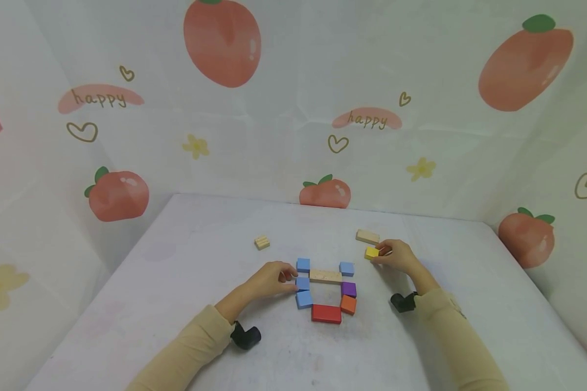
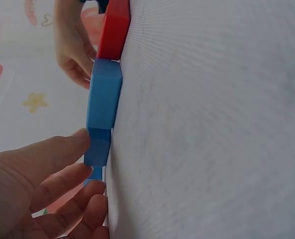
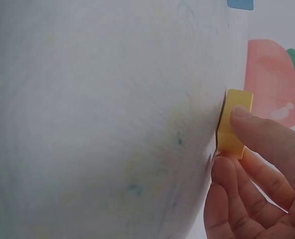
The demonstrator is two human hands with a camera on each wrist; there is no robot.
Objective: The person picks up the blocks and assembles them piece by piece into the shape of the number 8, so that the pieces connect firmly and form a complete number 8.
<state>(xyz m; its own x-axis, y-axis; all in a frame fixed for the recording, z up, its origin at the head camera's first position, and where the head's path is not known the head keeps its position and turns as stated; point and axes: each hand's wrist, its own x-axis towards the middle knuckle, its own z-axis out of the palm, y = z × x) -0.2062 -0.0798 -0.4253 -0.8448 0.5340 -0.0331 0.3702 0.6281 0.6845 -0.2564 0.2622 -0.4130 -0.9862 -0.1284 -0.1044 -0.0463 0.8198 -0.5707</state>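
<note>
Pinching a yellow block [image 1: 370, 253], right hand [image 1: 397, 255]; left hand [image 1: 271, 278], fingers parted, beside blue block [image 1: 302, 284].

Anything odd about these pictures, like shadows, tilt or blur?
Head view: soft shadow beside the right sleeve; upper-right peach print looks stretched. Left wrist view: dim, with the tabletop turned sideways. Right wrist view: also sideways, tabletop hazy and darker along its left edge, yellow block clearer.
</note>
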